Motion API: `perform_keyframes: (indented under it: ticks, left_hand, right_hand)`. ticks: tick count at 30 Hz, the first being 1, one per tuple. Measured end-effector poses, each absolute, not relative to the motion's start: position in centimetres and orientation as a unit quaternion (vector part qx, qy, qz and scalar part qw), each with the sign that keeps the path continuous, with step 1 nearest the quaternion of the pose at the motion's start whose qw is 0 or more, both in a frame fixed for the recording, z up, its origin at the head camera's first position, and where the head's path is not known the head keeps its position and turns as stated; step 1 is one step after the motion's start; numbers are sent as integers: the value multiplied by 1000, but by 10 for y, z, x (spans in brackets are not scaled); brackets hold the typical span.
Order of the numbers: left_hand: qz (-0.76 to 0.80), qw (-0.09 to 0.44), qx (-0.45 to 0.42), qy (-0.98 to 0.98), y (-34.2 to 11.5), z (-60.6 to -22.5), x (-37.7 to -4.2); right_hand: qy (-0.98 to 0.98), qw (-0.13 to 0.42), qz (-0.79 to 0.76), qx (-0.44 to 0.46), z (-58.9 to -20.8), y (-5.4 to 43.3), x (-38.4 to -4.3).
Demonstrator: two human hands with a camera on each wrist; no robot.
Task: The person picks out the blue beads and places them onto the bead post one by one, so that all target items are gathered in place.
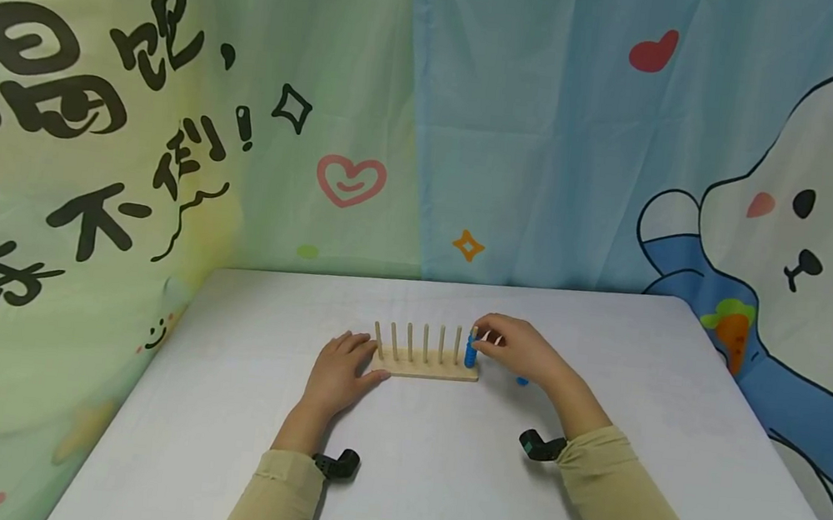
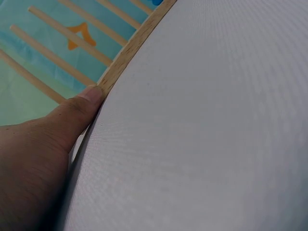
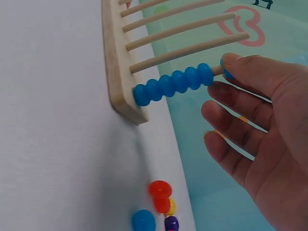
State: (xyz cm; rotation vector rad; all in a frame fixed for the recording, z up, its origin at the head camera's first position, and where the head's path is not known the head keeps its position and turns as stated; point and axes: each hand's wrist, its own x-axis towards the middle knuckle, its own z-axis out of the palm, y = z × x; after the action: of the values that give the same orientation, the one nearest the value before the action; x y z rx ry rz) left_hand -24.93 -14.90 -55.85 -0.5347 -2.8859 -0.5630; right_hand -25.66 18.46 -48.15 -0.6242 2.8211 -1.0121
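A pale wooden peg board (image 1: 427, 371) with a row of upright pegs stands on the white table. My left hand (image 1: 338, 374) holds its left end, the thumb (image 2: 91, 94) against the front edge; the other fingers' contact is mostly hidden. Several blue beads (image 3: 173, 83) are stacked on the rightmost peg, the lowest at the base. At the top of that peg, my right hand (image 1: 517, 349) pinches one more blue bead (image 3: 227, 74) between thumb and index finger, at the peg's tip. The other pegs in view carry no beads.
Loose beads lie on the table right of the board, partly hidden by the right hand in the head view: red (image 3: 160, 189), blue (image 3: 144, 222), yellow (image 3: 173, 207) and purple (image 3: 171, 223). A printed curtain (image 1: 489, 133) hangs behind the table (image 1: 425, 478).
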Motion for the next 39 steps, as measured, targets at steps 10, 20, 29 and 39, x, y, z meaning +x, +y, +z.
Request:
perform_keyframes:
  ticks: [10, 20, 29, 39]
  left_hand:
    - [-191, 82, -179, -962, -149, -557, -248]
    - [-194, 78, -179, -961, -147, -558, -249]
    - [-188, 75, -173, -964, -149, -562, -250]
    - [-181, 73, -173, -965, -149, -562, -250]
  right_hand:
    - [923, 39, -325, -204, -490, 183, -256]
    - [922, 28, -327, -203, -489, 195, -249]
    - [932, 23, -324, -163, -499, 224, -238]
    - [936, 40, -325, -129, -524, 252, -229]
